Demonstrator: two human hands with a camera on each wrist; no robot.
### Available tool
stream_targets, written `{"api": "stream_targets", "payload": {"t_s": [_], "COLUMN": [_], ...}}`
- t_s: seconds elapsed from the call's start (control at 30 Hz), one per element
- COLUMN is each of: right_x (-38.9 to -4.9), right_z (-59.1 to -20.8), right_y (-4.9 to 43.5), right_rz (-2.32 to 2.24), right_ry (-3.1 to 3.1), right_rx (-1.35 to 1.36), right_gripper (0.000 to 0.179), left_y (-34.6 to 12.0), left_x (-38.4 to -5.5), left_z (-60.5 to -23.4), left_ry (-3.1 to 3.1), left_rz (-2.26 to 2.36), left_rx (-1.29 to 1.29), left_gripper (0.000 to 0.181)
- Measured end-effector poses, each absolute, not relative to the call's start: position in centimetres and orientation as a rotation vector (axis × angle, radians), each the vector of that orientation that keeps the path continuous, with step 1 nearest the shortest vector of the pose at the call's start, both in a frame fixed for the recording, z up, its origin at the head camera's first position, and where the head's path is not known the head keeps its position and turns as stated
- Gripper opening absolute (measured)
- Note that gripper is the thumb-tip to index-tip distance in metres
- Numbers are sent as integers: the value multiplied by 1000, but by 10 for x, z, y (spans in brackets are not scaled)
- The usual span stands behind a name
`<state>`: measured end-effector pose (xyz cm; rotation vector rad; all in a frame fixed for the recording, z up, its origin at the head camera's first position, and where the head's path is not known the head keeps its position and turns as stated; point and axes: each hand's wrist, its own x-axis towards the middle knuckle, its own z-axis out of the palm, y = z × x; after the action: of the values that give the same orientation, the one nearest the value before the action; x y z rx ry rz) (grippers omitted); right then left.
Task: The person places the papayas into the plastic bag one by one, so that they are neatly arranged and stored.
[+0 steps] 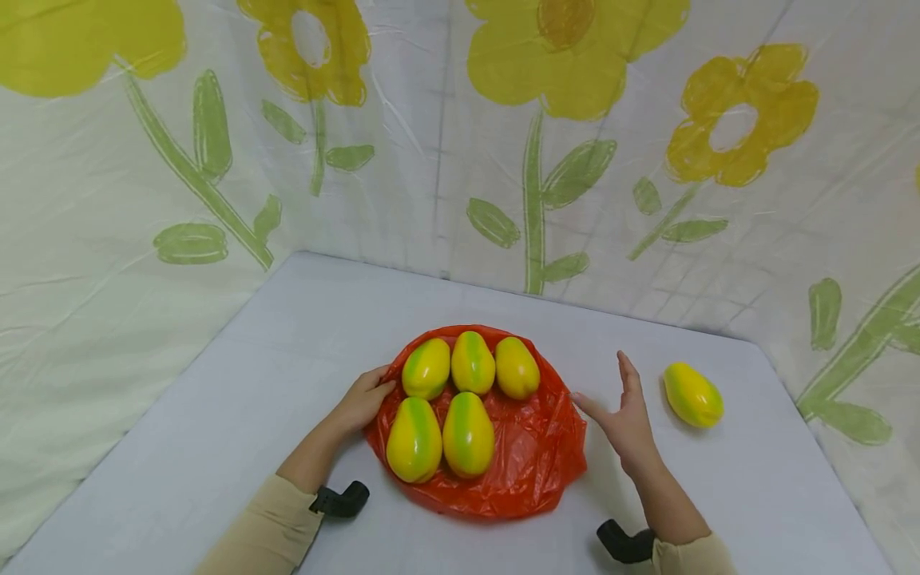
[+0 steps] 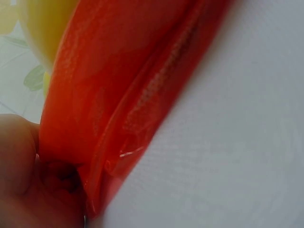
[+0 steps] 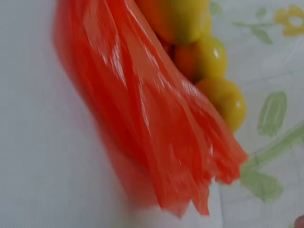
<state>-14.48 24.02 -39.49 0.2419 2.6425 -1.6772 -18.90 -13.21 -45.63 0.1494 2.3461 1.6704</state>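
Observation:
A red plastic bag (image 1: 532,455) lies spread on the table, its rim turned up around several glossy yellow papaya-like fruits (image 1: 469,435) with green streaks. They sit in two rows toward the bag's left and back. My left hand (image 1: 362,403) grips the bag's left rim; in the left wrist view, the thumb side of that hand (image 2: 19,171) meets the gathered red plastic (image 2: 109,95). At the bag's right edge, my right hand (image 1: 632,431) is raised with fingers extended and thumb pointing at the rim. One more such fruit (image 1: 693,395) lies on the table beyond it.
The pale table (image 1: 287,335) reaches back to a hanging cloth (image 1: 402,160) printed with yellow flowers. Dark curved camera mounts stick out from the left wrist (image 1: 341,500) and right wrist (image 1: 625,543), low over the tabletop.

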Motion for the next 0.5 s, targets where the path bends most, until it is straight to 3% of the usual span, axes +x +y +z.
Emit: {"api": "stream_targets", "payload": {"t_s": [0.5], "right_x": [-161], "right_z": [-377], "right_y": [299], "right_rz": [-1437], "right_ry": [2847], "right_rx": [413], "right_gripper": [100], "left_y": [-131], "left_x": [-187], "left_z": [-454], "left_ry": [2361], "left_rz": [1665], "left_rx": [122], "left_gripper": [41]}}
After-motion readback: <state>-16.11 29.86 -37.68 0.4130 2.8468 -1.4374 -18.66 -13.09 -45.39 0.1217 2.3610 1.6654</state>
